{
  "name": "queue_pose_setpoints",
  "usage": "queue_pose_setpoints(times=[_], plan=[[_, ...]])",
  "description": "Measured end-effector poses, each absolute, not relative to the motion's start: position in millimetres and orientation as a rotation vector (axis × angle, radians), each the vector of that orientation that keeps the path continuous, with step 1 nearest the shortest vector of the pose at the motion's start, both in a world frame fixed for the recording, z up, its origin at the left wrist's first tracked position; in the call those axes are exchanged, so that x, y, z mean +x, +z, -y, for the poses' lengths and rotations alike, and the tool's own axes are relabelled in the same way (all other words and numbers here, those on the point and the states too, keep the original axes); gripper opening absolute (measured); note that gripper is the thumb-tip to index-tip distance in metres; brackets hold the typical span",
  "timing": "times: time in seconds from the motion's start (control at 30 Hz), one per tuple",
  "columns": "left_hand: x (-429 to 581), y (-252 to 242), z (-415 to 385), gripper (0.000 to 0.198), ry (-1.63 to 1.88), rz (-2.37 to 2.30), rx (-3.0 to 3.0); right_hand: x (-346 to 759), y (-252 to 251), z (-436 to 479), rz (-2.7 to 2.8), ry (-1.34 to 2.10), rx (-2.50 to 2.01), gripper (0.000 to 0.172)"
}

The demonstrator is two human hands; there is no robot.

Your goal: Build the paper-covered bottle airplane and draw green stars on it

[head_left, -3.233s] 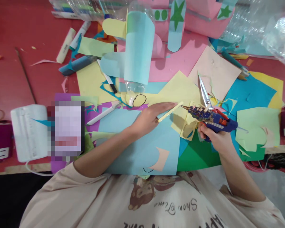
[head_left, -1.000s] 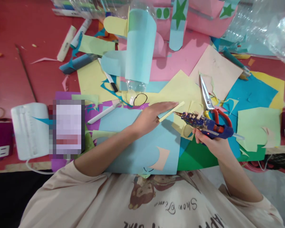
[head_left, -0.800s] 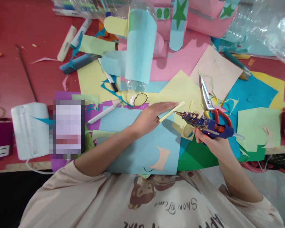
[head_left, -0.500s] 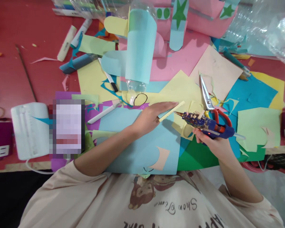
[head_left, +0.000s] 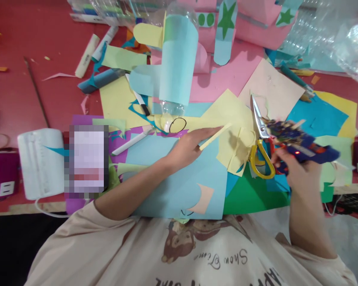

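My left hand is closed on a narrow yellow paper strip, held slanting above a light blue sheet. My right hand grips a dark blue glue gun, its red light lit and its front crusted with dried glue and scraps. The gun is blurred by motion and its nozzle points left. Beside it lie scissors with yellow and red handles, blades pointing away from me. Yellow paper offcuts with curved cut-outs lie between my two hands.
A plastic bottle wrapped in light blue paper lies beyond my left hand. Pink paper pieces and a star-marked strip are behind. Markers and scraps cover the left. A phone and white power strip sit at far left.
My right hand has drawn the glue gun away to the right, off the yellow strip, uncovering the scissors' yellow handle. My left hand stays in place with the strip.
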State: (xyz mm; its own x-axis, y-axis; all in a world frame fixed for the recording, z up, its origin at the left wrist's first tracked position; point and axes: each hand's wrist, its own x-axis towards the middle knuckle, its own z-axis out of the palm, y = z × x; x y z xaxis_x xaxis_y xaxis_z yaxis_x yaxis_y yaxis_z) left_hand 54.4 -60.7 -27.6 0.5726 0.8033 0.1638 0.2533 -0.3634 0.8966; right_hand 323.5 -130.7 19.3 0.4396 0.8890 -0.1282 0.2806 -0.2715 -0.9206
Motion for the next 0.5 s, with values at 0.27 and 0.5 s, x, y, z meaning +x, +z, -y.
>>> queue_pose_setpoints(times=[0.27, 0.5], plan=[[57, -20, 63, 0.035, 0.697, -1.075, 1.542, 419, 24, 107, 0.526, 0.470, -1.869, 0.012], [59, -19, 65, 0.030, 0.702, -1.045, 1.393, 489, 23, 121, 0.904, 0.218, -2.614, 0.042]])
